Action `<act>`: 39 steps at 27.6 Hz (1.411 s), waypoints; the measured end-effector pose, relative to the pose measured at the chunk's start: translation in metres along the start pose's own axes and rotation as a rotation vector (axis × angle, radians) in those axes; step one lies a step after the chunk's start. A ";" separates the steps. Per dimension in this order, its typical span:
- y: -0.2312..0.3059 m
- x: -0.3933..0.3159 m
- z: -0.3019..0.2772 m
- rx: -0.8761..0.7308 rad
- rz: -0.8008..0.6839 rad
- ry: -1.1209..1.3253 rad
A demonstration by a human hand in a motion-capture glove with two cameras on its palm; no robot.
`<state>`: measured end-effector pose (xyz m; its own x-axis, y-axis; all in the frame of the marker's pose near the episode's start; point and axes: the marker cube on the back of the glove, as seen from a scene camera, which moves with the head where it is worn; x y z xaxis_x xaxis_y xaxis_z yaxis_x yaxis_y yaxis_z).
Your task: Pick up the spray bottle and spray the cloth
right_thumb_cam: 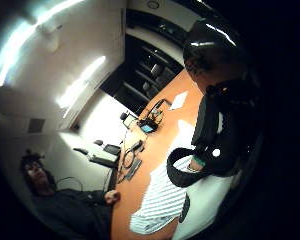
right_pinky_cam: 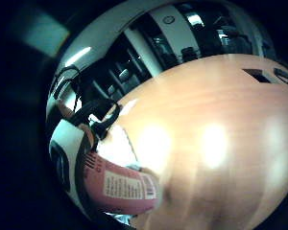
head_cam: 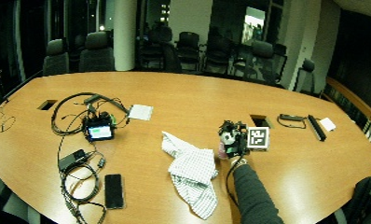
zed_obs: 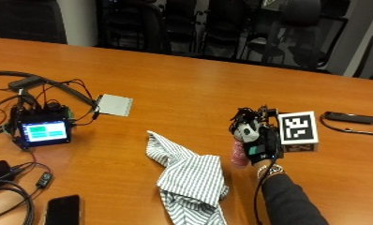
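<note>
Spray bottle (zed_obs: 239, 151) upright, long axis vertical — gripped by gloved right hand (zed_obs: 256, 140), beside striped cloth (zed_obs: 190, 180).

the table (zed_obs: 192, 93) is smooth brown wood, shiny where the lights hit it. the cloth (zed_obs: 190, 180) is soft striped fabric, all wrinkled. the spray bottle (right_pinky_cam: 122, 189) looks like pink plastic with a paper label. the phone (zed_obs: 62, 211) is black and glossy.

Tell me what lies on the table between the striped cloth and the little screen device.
Only bare wooden table separates the striped cloth from the screen device, as the outside view shows.
</note>
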<state>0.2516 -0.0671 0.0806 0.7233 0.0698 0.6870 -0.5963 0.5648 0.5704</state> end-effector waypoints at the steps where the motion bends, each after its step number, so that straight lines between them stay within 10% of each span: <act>1: -0.004 -0.010 -0.003 -0.041 -0.018 0.003; 17: -0.012 -0.121 -0.002 -0.864 -0.077 0.248; 39: 0.036 -0.081 0.051 -1.372 0.083 0.757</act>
<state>0.1543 -0.0944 0.0682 0.9569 0.2801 0.0771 -0.1869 0.7968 -0.5746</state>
